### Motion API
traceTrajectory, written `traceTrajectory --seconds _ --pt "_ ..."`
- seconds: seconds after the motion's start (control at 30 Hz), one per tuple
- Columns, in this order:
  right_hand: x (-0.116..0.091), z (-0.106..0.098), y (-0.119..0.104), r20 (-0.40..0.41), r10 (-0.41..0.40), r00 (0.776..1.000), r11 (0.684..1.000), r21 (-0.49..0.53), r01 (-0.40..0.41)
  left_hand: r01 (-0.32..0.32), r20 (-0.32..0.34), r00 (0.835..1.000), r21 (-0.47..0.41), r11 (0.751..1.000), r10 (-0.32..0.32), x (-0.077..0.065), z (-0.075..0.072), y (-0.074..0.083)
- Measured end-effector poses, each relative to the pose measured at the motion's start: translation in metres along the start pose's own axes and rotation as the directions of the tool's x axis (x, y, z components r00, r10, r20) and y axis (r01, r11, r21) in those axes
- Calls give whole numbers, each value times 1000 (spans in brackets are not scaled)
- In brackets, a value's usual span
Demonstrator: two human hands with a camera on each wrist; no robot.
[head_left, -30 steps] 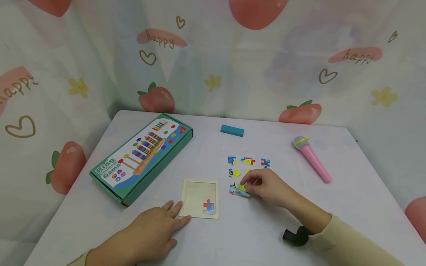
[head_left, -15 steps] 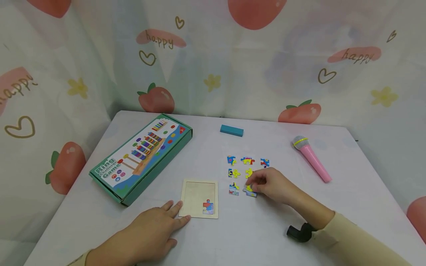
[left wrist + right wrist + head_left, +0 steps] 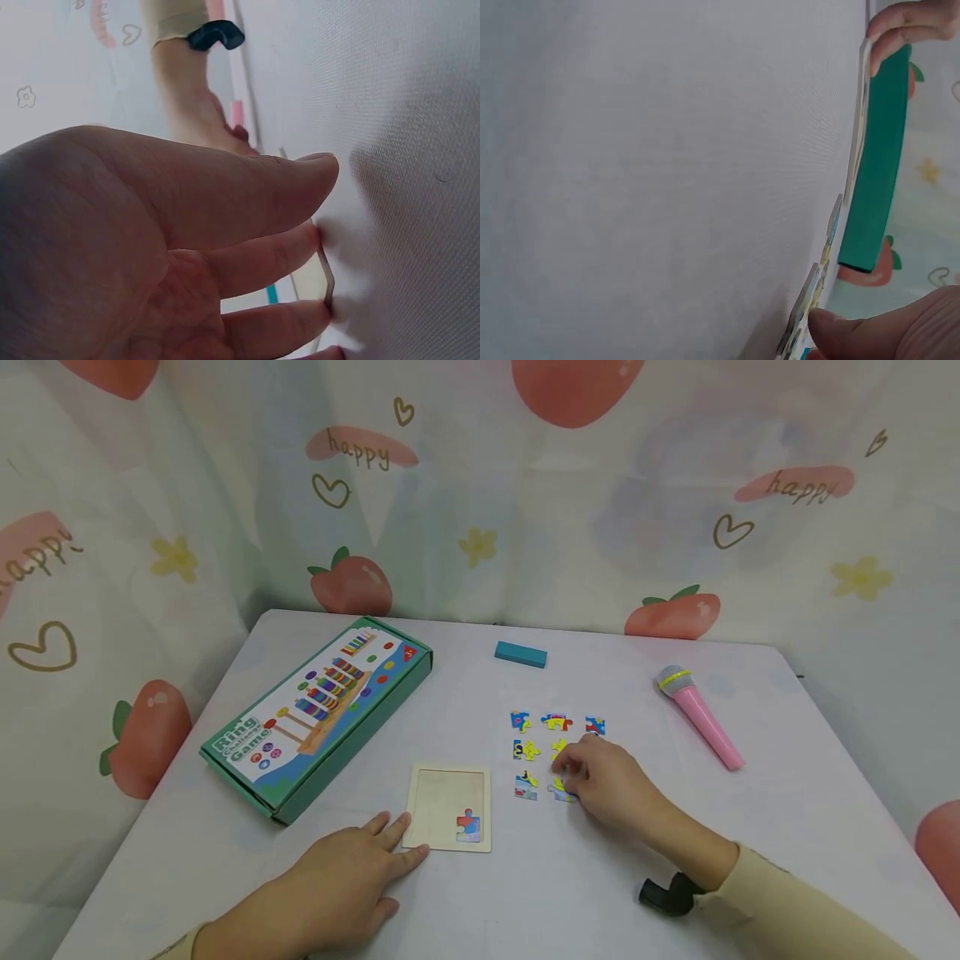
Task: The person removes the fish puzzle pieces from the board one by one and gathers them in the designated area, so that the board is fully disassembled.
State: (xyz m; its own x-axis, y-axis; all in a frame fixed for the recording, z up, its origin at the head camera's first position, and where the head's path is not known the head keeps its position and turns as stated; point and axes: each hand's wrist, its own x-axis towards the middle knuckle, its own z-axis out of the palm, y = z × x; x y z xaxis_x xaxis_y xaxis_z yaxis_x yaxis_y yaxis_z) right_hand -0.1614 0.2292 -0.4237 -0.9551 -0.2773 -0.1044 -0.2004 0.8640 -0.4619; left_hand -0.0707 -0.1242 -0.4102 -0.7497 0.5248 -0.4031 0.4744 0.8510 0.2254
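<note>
My left hand (image 3: 341, 872) lies with spread fingers at the left edge of a square wooden puzzle tray (image 3: 435, 797). The fingertips touch the tray's rim. One red and blue jigsaw piece (image 3: 468, 831) sits in the tray's lower right corner. To the right, several loose jigsaw pieces lie in rows on the table, among them a lower-left piece (image 3: 526, 787). My right hand (image 3: 603, 777), fingers curled, pinches the lower-middle jigsaw piece (image 3: 559, 792) and partly covers it. In the right wrist view, the thumb (image 3: 847, 334) is right at that piece's edge.
A green Ring Challenge Game box (image 3: 318, 714) lies at the left. A blue block (image 3: 521, 654) is at the back, and a pink toy microphone (image 3: 705, 718) at the right. Something black (image 3: 667, 893) shows at the right sleeve's cuff. A printed cloth backdrop (image 3: 555, 543) stands behind the table.
The right hand has shifted the lower-middle jigsaw piece to the right, away from the lower-left one, then moved very little. The left hand has stayed on the tray's edge.
</note>
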Motion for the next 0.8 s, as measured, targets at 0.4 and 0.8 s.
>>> traceTrajectory --seconds 0.4,0.8 --pt "3 23 -56 94 -152 984 981 133 139 16 14 1000 0 1000 -16 1 -1 1" --pt "5 52 -90 213 -205 955 978 69 195 12 21 1000 -5 1000 -12 2 -2 0"
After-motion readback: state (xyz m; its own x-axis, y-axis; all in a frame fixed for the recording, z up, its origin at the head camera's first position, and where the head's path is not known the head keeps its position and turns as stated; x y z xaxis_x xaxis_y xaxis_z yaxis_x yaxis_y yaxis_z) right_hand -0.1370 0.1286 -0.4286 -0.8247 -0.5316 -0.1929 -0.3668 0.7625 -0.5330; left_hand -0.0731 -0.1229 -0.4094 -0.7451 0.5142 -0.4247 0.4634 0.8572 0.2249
